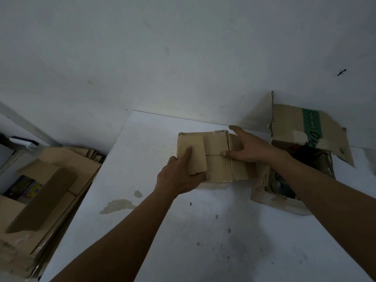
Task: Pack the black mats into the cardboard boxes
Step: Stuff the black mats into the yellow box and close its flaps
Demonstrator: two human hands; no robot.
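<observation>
Head cam, my view: small cardboard box sits mid-table on the white table, flaps folded down. Left hand pinches the left flap, index finger straight on top and thumb under its near edge. Right hand lies flat on the right flaps, fingers spread. At 3 o'clock, touching it, is an open green-striped carton holding something dark; can't tell what. Flattened cardboard is piled at 8 o'clock.
</observation>
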